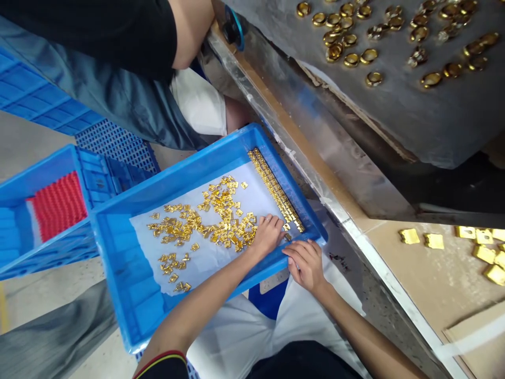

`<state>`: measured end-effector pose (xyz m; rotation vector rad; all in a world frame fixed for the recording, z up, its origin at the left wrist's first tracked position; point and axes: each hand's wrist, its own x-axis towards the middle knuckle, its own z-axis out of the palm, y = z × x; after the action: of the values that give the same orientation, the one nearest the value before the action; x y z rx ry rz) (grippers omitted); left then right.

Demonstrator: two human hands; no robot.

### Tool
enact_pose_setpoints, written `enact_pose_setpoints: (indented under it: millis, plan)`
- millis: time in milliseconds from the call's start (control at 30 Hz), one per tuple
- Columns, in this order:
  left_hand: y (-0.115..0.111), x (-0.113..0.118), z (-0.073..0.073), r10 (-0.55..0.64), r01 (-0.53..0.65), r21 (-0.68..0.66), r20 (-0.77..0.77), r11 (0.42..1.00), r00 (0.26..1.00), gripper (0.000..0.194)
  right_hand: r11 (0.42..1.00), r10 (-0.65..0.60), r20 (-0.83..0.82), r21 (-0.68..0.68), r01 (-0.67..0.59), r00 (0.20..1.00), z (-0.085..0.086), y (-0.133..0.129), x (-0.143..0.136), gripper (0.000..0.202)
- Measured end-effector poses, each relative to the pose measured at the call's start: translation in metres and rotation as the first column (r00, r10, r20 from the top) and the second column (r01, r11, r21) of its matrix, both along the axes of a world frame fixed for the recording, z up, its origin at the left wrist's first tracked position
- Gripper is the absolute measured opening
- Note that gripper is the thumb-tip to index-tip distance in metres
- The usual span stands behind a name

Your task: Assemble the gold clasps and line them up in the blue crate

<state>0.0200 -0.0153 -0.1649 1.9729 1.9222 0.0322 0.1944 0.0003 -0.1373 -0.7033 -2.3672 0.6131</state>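
Observation:
A blue plastic tray point(177, 192) lies over my lap, lined with white paper point(148, 247). Loose small gold metal pieces point(224, 210) are heaped on the paper. Along the tray's right end, more gold pieces stand in tight straight rows point(276, 189). My left hand point(269, 234) is inside the tray between the heap and the rows, its fingers curled downward and the fingertips hidden. Just over the near rim, my right hand point(305, 263) has bent fingers pressed together with the thumb tucked under. Whatever either hand pinches is too small or hidden to name.
A metal-edged bench point(339, 210) runs diagonally past the tray's right end. Gold rings point(351, 59) lie on its grey sheet, and gold blocks point(434, 241) on brown board. Another blue crate point(39, 176) holds red pieces point(59, 205). A co-worker's arm point(191, 31) is at the top.

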Motion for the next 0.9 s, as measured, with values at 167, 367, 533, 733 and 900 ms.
enact_pose_setpoints:
  millis: [167, 367, 533, 733, 900]
  plan:
    - [0.004, 0.003, -0.002, -0.036, 0.036, -0.005, 0.016, 0.999, 0.999, 0.015, 1.000, -0.007, -0.014, -0.010, 0.007, 1.000, 0.002, 0.000, 0.000, 0.029]
    - [0.009, 0.003, -0.005, -0.050, 0.050, -0.001, 0.007, 0.999, 0.999, 0.018, 1.000, -0.003, -0.015, -0.006, 0.003, 1.000, 0.001, 0.000, 0.000, 0.029]
    - [0.017, 0.005, -0.008, -0.034, 0.034, -0.001, -0.009, 0.999, 0.999, 0.018, 1.000, -0.010, -0.011, -0.009, 0.010, 1.000, -0.001, -0.002, 0.000, 0.028]
    - [0.014, 0.002, -0.003, -0.052, 0.052, -0.015, 0.006, 0.999, 0.999, 0.018, 1.000, -0.005, 0.003, -0.005, 0.005, 1.000, -0.002, -0.001, 0.002, 0.027]
    - [-0.008, -0.012, 0.007, -0.136, 0.138, -0.031, 0.064, 0.990, 0.989, 0.017, 1.000, 0.006, -0.002, -0.016, -0.006, 1.000, -0.002, 0.000, 0.002, 0.028]
